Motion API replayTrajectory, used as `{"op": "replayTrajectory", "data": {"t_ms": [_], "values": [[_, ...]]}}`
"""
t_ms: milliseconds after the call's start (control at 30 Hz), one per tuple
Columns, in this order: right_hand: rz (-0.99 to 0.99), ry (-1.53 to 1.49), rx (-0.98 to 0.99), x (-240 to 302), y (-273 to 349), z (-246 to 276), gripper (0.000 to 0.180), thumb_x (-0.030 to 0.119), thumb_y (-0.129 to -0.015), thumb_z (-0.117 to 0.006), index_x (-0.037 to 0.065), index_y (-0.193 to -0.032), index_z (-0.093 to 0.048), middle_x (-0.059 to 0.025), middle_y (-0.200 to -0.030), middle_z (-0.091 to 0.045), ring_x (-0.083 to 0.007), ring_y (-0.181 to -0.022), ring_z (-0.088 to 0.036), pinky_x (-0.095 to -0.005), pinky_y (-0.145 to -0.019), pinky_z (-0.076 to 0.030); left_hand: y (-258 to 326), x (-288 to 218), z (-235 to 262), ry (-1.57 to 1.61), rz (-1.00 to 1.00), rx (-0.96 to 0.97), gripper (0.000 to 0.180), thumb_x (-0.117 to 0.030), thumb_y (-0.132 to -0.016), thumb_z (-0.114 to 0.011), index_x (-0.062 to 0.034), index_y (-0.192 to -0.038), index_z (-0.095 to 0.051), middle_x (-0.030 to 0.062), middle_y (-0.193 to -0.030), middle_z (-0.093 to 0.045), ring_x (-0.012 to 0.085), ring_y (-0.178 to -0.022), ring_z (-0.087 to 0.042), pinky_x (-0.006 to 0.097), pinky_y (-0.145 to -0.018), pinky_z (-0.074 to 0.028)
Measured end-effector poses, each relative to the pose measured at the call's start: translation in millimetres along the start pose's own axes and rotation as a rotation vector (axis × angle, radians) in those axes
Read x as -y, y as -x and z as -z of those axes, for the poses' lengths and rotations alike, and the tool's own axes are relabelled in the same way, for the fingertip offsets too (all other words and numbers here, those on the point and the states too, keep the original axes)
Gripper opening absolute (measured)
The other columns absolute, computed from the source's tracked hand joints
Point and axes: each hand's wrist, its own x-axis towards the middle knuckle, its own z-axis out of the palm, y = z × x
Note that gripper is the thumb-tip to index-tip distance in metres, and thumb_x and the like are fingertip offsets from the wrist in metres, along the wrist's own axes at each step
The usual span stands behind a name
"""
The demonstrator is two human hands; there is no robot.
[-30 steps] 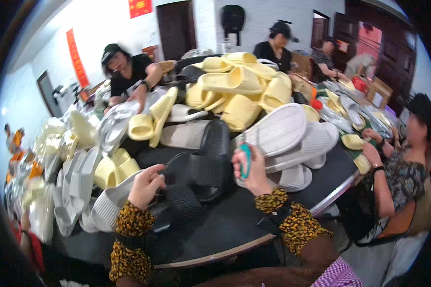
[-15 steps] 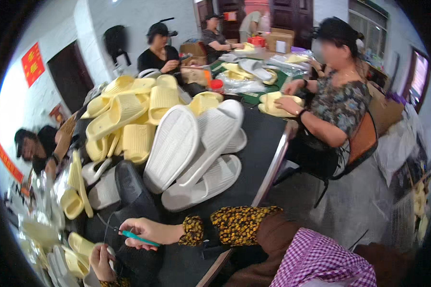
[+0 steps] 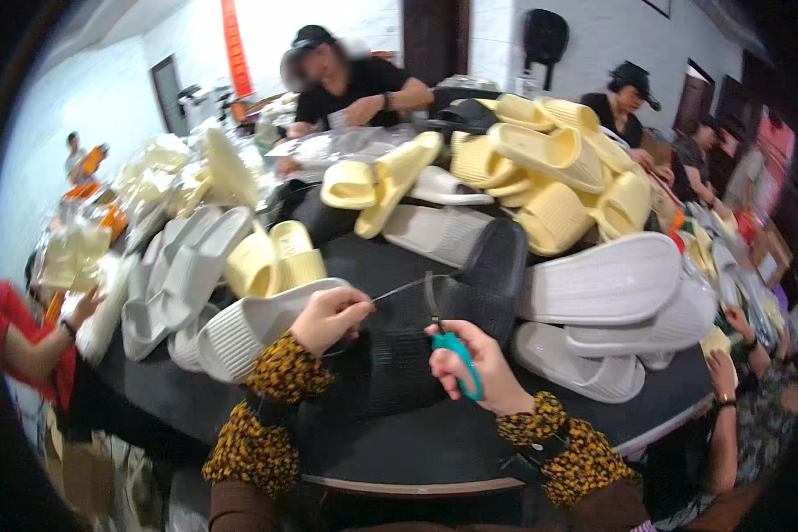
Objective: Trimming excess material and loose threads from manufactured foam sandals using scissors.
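At centre frame, the hands have parted since half a second ago, so a thin thread [image 3: 403, 289] now stretches from the left hand's [image 3: 331, 319] pinching grip towards teal-handled snips [image 3: 459, 363], wrapped by the right hand's [image 3: 492, 377] fingers, near a black slipper [image 3: 498, 253].

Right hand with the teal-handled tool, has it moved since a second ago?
Yes: against the upturned white slide sandal, the right hand has shifted left and toward the table's near edge.
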Motion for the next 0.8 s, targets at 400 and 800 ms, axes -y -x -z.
{"op": "replayTrajectory", "data": {"t_ms": [400,800], "values": [[-0.014,0.159,-0.035,-2.5,-0.1,-2.2,0.033,0.016,-0.089,-0.058,0.003,-0.117,-0.047,-0.0038,-0.073,-0.055,-0.0066,-0.053,-0.05,-0.0203,-0.045,-0.043,-5.6,4.9,-7.9,0.125,0.057,-0.025,0.02,-0.016,-0.089,-0.058,0.0026,-0.091,-0.063,0.0004,-0.065,-0.057,0.0064,-0.055,-0.054,0.021,-0.05,-0.046],[0.054,0.021,0.009,-4.2,-5.2,3.4,0.039,0.015,-0.085,-0.063,0.0,-0.117,-0.047,-0.0044,-0.078,-0.056,-0.0086,-0.061,-0.054,-0.0223,-0.054,-0.045,-5.5,-9.7,-12.4,0.349,0.114,-0.127,0.018,-0.015,-0.088,-0.058,0.0024,-0.09,-0.061,0.0032,-0.066,-0.057,0.0101,-0.059,-0.054,0.023,-0.057,-0.046]]}}
